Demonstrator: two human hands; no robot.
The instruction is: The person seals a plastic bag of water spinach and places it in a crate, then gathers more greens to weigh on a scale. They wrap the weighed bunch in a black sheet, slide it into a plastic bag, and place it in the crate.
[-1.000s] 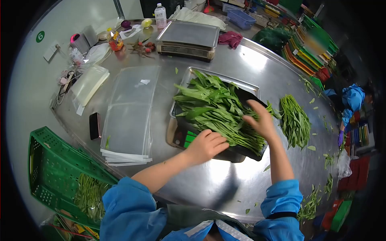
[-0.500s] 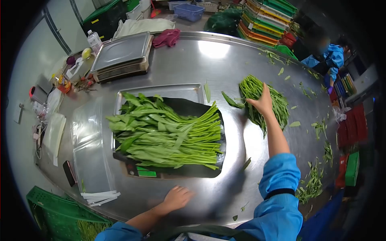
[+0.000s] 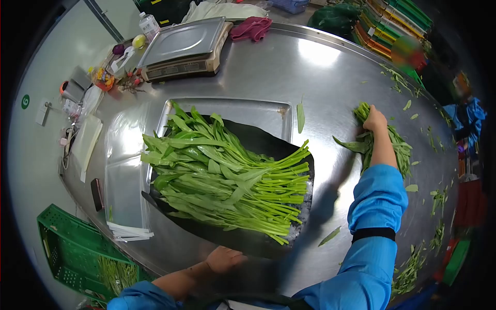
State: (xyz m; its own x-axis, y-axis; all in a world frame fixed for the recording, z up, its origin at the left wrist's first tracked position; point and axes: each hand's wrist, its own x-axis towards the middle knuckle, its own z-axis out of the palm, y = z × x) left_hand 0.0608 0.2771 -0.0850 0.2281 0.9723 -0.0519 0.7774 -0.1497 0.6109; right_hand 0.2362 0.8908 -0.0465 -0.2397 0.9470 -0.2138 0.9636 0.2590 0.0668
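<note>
My right hand (image 3: 375,120) is closed around the stem end of a bunch of leafy green stems (image 3: 400,146) on the right of the steel table. Long leaves stick out to the left beneath that hand. A larger pile of leafy green stems (image 3: 232,178), cut ends to the right, lies on a black sheet (image 3: 248,135) over a steel tray (image 3: 253,107). My left hand (image 3: 226,259) is near the table's front edge, just below the sheet. It holds nothing; its slightly blurred fingers look loosely stretched out.
Clear plastic bags (image 3: 126,170) lie left of the tray, with a phone (image 3: 97,195) beside them. Behind stand a weighing scale (image 3: 183,46) and a maroon cloth (image 3: 251,28). A green crate (image 3: 77,248) is at lower left. Loose leaves (image 3: 411,268) litter the right side. Another person's blue sleeve (image 3: 467,121) shows far right.
My right hand has gone from spread over the bunch to gripping its stem end. The black sheet now covers the green display. The view has shifted; my left hand stays near the front edge.
</note>
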